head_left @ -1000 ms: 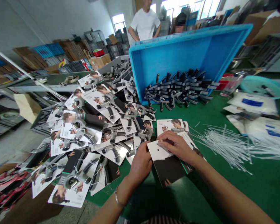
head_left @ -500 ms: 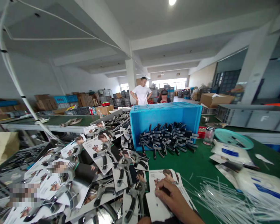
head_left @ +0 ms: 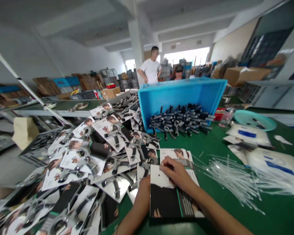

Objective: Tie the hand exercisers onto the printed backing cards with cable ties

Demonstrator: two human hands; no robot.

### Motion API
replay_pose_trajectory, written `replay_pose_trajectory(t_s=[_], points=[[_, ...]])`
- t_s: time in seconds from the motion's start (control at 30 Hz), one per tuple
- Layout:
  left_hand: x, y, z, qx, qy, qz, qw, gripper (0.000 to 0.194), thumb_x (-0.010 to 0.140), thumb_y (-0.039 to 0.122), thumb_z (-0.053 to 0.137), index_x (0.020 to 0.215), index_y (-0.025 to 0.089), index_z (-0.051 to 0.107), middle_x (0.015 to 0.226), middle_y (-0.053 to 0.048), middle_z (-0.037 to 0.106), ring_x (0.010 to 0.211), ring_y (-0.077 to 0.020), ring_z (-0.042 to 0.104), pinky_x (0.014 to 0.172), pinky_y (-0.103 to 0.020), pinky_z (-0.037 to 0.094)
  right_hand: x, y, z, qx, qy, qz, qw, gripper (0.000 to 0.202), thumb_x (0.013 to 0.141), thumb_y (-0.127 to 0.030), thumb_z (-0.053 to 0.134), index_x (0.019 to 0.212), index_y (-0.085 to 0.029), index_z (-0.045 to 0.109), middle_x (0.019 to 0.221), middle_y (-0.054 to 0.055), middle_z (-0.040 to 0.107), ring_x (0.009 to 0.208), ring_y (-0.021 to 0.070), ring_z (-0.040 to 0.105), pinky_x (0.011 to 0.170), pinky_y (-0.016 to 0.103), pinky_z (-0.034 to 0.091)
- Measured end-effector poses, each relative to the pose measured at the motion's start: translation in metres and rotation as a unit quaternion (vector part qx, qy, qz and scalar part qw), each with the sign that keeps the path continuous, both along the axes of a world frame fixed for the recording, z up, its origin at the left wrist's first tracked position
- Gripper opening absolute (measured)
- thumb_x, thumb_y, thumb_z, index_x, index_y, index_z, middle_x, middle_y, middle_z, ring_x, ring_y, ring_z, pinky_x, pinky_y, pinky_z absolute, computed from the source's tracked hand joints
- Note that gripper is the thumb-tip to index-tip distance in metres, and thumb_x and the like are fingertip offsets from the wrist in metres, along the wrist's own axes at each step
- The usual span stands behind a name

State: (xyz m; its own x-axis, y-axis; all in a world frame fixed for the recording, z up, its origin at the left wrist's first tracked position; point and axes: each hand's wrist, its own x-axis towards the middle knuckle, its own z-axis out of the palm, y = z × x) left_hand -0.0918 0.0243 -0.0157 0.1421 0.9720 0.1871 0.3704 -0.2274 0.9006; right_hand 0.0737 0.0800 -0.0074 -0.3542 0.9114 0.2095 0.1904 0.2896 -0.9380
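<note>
A black-and-white printed card [head_left: 165, 199] with a small punched hole lies before me, partly over a stack of similar cards [head_left: 183, 155]. My right hand [head_left: 173, 171] is closed on its upper edge, thumb and index finger pinching. At the left edge, my left hand [head_left: 144, 184] grips the card, its fingers largely hidden behind it. To the left spreads a heap of printed cards with grey-and-black hand grip strengtheners [head_left: 115, 187] fastened on. Loose white zip ties [head_left: 232, 179] lie to the right.
Behind the cards, a blue crate [head_left: 183, 93] rests on its side, loose hand grip strengtheners [head_left: 181, 119] spilling out. On the right stand a glass jar [head_left: 226, 117], a turquoise tray [head_left: 267, 122] and white plastic packs [head_left: 274, 163]. Beyond the crate, a person [head_left: 150, 70] stands; another is partly hidden.
My view has tilted down and shifted. The left hand has come further into view at the card's left edge. The held card now shows its black printed part, nearer to me.
</note>
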Motion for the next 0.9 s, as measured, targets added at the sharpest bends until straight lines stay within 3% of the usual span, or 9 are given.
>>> replay_pose_trajectory(t_s=[0.13, 0.27, 0.43, 0.57, 0.7, 0.8, 0.9], points=[[-0.006, -0.013, -0.015, 0.025, -0.052, -0.029, 0.998, 0.021, 0.092, 0.025, 0.056, 0.091, 0.02, 0.077, 0.102, -0.008, 0.072, 0.096, -0.0231, 0.066, 0.081, -0.033, 0.054, 0.005, -0.002, -0.002, -0.008, -0.004, 0.015, 1.0, 0.011, 0.09, -0.032, 0.061, 0.09, -0.022, 0.064, 0.087, 0.001, 0.062, 0.078, 0.0171, 0.057, 0.071, 0.029, 0.044], [-0.01, -0.019, -0.015, 0.01, -0.088, 0.001, 0.996, 0.021, 0.09, 0.02, 0.057, 0.097, 0.021, 0.077, 0.109, -0.007, 0.07, 0.102, -0.0217, 0.064, 0.088, -0.032, 0.051, 0.009, -0.007, 0.0, -0.022, -0.01, 0.013, 1.0, 0.016, 0.09, -0.038, 0.061, 0.093, -0.023, 0.066, 0.09, 0.003, 0.064, 0.077, 0.0187, 0.059, 0.067, 0.031, 0.047], [-0.011, -0.012, -0.013, -0.03, -0.124, 0.026, 0.992, 0.022, 0.09, 0.023, 0.057, 0.102, 0.022, 0.077, 0.107, -0.007, 0.071, 0.099, -0.0223, 0.065, 0.087, -0.032, 0.052, 0.011, -0.015, 0.007, -0.02, 0.004, 0.037, 0.999, 0.016, 0.094, -0.038, 0.058, 0.096, -0.023, 0.065, 0.109, 0.006, 0.066, 0.088, 0.0201, 0.062, 0.069, 0.031, 0.049], [-0.011, -0.012, -0.012, -0.012, -0.102, -0.009, 0.995, 0.02, 0.089, 0.024, 0.06, 0.097, 0.022, 0.078, 0.112, -0.007, 0.071, 0.103, -0.0234, 0.065, 0.09, -0.034, 0.052, 0.012, -0.016, 0.009, -0.049, 0.007, 0.039, 0.998, 0.019, 0.095, -0.039, 0.057, 0.101, -0.022, 0.065, 0.096, 0.004, 0.067, 0.073, 0.0152, 0.06, 0.057, 0.025, 0.046], [-0.013, -0.018, -0.015, 0.003, -0.089, 0.022, 0.996, 0.02, 0.088, 0.021, 0.061, 0.099, 0.023, 0.078, 0.107, -0.007, 0.073, 0.097, -0.0218, 0.066, 0.09, -0.033, 0.051, 0.012, -0.017, 0.008, -0.087, 0.017, 0.04, 0.995, 0.023, 0.096, -0.041, 0.054, 0.107, -0.023, 0.062, 0.083, 0.0, 0.061, 0.051, 0.0089, 0.047, 0.042, 0.022, 0.036], [-0.014, -0.02, -0.015, -0.026, -0.108, 0.053, 0.992, 0.023, 0.087, 0.019, 0.061, 0.102, 0.023, 0.077, 0.104, -0.006, 0.073, 0.094, -0.0203, 0.066, 0.09, -0.033, 0.051, 0.01, -0.019, 0.008, -0.082, 0.004, 0.06, 0.995, 0.021, 0.095, -0.04, 0.055, 0.105, -0.023, 0.064, 0.084, 0.001, 0.062, 0.055, 0.0107, 0.051, 0.046, 0.023, 0.04], [-0.014, -0.019, -0.014, -0.068, -0.138, 0.026, 0.988, 0.022, 0.084, 0.02, 0.063, 0.101, 0.022, 0.078, 0.107, -0.006, 0.073, 0.099, -0.0222, 0.066, 0.091, -0.034, 0.052, 0.009, -0.021, 0.011, -0.065, -0.017, 0.072, 0.995, 0.02, 0.095, -0.039, 0.056, 0.103, -0.023, 0.065, 0.088, 0.004, 0.064, 0.068, 0.0149, 0.058, 0.055, 0.025, 0.045]])
